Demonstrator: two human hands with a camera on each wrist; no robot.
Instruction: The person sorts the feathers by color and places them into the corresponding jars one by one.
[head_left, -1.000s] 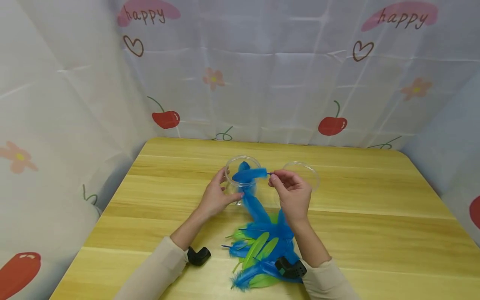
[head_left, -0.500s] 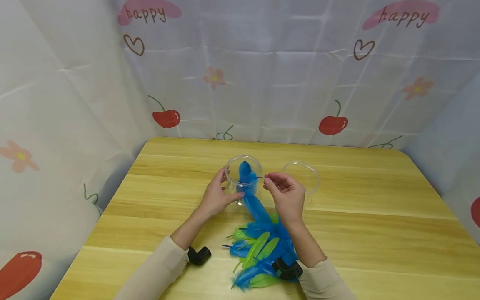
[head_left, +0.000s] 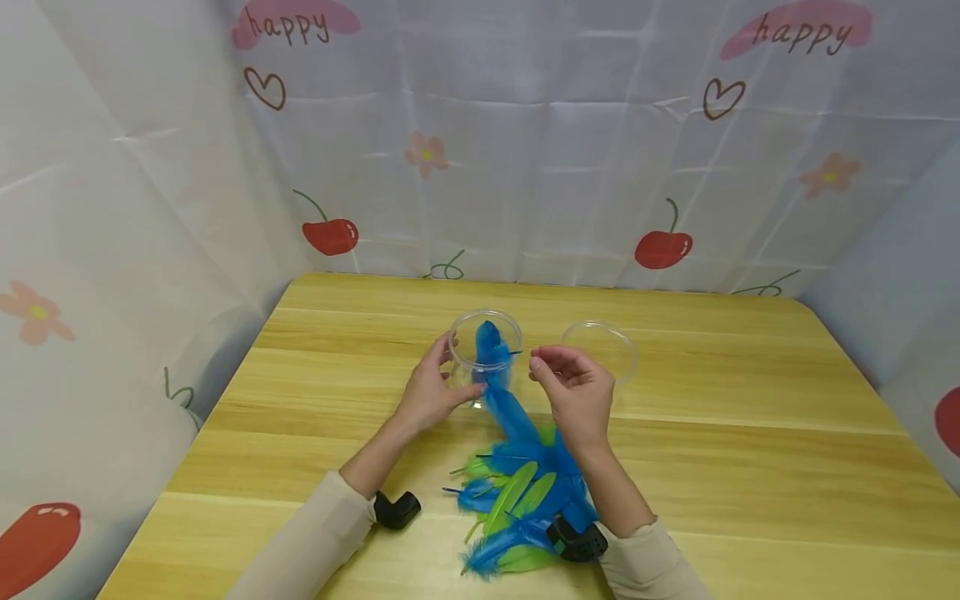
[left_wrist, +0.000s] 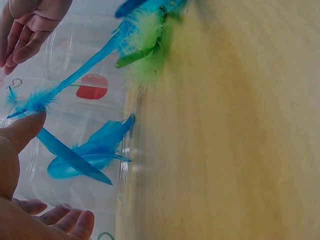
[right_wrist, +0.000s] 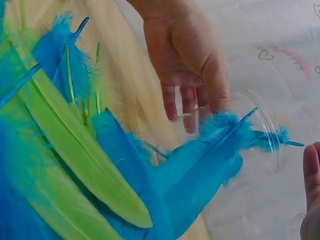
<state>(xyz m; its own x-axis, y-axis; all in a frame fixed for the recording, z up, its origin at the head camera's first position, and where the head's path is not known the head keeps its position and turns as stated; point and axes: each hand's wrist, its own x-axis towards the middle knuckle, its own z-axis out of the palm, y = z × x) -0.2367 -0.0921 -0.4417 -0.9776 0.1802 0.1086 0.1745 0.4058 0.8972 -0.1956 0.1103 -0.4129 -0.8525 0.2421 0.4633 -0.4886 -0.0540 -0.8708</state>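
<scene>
My left hand (head_left: 427, 402) holds a clear plastic jar (head_left: 486, 312), thumb on the near side and fingers round the far side. Blue feathers (left_wrist: 90, 155) lie inside the jar; one quill pokes past its rim. Another blue feather (head_left: 513, 415) reaches from the pile to the jar, its quill end at my left thumb in the left wrist view. Just right of the rim, my right hand (head_left: 581, 400) hovers with bent fingers, apart from the protruding quill (right_wrist: 295, 144). A heap of blue and green feathers (head_left: 517, 492) spreads in front of the jar.
A clear round lid (head_left: 600, 323) lies on the wooden table (head_left: 750, 475), behind and right of my right hand. Printed white cloth (head_left: 525, 167) hangs behind and beside the table. Black cameras (head_left: 397, 510) sit at both wrists.
A second ago my right hand pinched a blue feather by its quill over the jar's mouth. The feather has dropped lower into the jar and my right fingers have let go. My left hand stays put.
</scene>
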